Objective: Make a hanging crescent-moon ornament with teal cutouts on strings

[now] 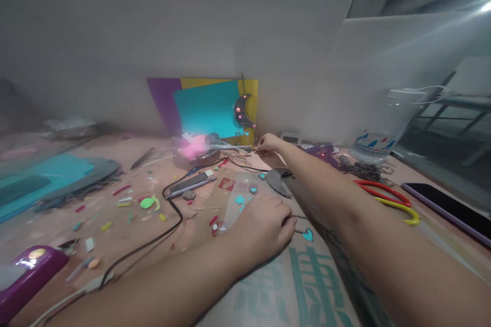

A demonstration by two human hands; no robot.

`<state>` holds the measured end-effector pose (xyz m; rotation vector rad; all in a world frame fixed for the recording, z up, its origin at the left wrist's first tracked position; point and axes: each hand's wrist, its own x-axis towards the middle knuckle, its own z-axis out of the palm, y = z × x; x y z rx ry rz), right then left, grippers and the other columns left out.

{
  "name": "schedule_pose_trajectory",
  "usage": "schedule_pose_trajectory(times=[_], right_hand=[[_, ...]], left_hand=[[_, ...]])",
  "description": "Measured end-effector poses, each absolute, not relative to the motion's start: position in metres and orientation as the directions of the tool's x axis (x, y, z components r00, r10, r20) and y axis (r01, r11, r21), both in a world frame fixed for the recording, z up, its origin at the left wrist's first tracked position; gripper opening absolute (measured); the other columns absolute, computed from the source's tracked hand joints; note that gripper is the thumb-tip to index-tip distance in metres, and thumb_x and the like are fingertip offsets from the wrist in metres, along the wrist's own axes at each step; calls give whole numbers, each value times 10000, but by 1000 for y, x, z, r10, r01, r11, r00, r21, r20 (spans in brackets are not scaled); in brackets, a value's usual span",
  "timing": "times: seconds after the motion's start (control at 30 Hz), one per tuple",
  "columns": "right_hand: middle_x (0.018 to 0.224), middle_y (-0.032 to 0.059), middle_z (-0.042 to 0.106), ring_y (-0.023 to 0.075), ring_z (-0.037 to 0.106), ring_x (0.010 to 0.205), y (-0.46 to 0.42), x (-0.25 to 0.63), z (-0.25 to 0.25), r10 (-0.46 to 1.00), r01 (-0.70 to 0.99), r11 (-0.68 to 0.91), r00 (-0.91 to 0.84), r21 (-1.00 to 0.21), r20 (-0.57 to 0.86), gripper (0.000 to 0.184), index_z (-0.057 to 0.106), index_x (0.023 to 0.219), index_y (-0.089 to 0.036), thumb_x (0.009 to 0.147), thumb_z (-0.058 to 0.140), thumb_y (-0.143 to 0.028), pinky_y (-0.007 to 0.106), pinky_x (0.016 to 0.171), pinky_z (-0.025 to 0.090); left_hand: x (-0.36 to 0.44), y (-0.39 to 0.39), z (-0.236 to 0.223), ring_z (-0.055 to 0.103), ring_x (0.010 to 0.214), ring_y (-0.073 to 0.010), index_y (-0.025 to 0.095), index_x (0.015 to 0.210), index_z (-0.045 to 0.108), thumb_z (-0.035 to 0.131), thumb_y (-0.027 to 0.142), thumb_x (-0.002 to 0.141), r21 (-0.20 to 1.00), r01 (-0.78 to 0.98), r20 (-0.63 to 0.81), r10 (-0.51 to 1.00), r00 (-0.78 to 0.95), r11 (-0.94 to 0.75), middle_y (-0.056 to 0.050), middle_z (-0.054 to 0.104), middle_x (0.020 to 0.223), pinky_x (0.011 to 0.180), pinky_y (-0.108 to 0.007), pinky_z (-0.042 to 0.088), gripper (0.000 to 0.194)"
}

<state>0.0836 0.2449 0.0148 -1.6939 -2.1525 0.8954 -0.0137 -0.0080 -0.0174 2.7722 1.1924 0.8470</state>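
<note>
My left hand (264,222) rests curled on the printed cardboard (264,291), with its fingers closed. What is inside it is hidden. A thin dark strand and a small blue heart (307,235) lie just beyond its fingertips. My right hand (270,144) is stretched to the back, fingertips pinched together near the ends of thin clear sticks (233,147). Whatever it pinches is too small to make out. Below that arm lies a grey crescent-shaped piece (278,183). A dark moon with pink dots (242,111) stands against coloured sheets (207,107).
Red-and-yellow-handled scissors (383,196), a phone (452,209) and a clear plastic cup (374,133) are on the right. A black cable (180,214) crosses the table among scattered coloured bits. A purple device (34,276) sits front left; blue sheets (46,184) lie behind it.
</note>
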Motion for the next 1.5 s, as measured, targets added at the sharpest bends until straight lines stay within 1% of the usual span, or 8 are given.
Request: schedule_pose_trajectory(times=[0.23,0.33,0.57,0.83,1.0,1.2,1.3,1.5], right_hand=[[819,11,651,95,624,639,223,102,28,931,580,33,-314,-814,-187,183,606,1013,-116,960,534,-275,244,596,545],[718,6,665,94,650,601,217,103,33,905,459,-15,-371,-888,-208,128,576,960,-122,983,463,-179,234,630,562],[861,115,719,111,697,692,209,106,30,824,305,-116,-502,-945,-263,214,590,955,-93,998,406,-193,229,723,579],[909,110,723,136,707,709,209,115,18,814,341,-153,-489,-928,-314,120,602,987,-89,872,596,-54,247,716,593],[785,99,714,126,679,613,211,118,17,874,420,-66,-414,-905,-255,86,599,905,-94,866,649,-152,233,633,581],[525,-18,594,97,558,468,203,103,15,938,605,130,-331,-785,-100,209,630,811,-124,764,770,-272,201,504,474],[631,-17,632,121,601,574,198,85,10,944,673,192,-327,-714,-54,285,648,875,-127,724,800,-314,231,571,491],[942,33,655,148,637,805,205,78,7,957,712,191,-289,-676,-33,225,639,963,-119,921,587,-334,308,709,546]], left_hand=[[-15,-8,-15,606,812,-197,194,782,649,529,288,903,222,661,475,671,569,-717,-56,684,808,761,-340,421,194],[-14,-8,-17,605,811,-200,199,779,651,522,292,905,224,661,477,672,566,-716,-58,687,806,759,-343,421,203],[-15,-9,-18,603,819,-197,192,782,648,520,292,906,213,669,481,672,562,-712,-45,690,811,762,-337,411,205],[-14,-10,-14,603,797,-193,182,770,651,502,295,914,192,676,467,672,574,-711,-56,692,817,735,-330,413,236],[-14,-11,-13,606,806,-194,175,776,657,510,290,911,183,677,475,667,574,-713,-54,690,813,746,-330,415,231],[-14,-10,-13,603,802,-191,164,778,662,521,264,900,182,674,470,665,580,-716,-38,689,809,739,-325,410,212],[-15,-10,-14,598,810,-189,166,792,662,516,269,905,185,674,469,667,579,-715,-33,686,814,743,-322,404,211],[-15,-10,-16,590,828,-185,168,800,646,505,281,916,186,672,476,664,577,-717,-26,676,822,753,-317,396,214]])
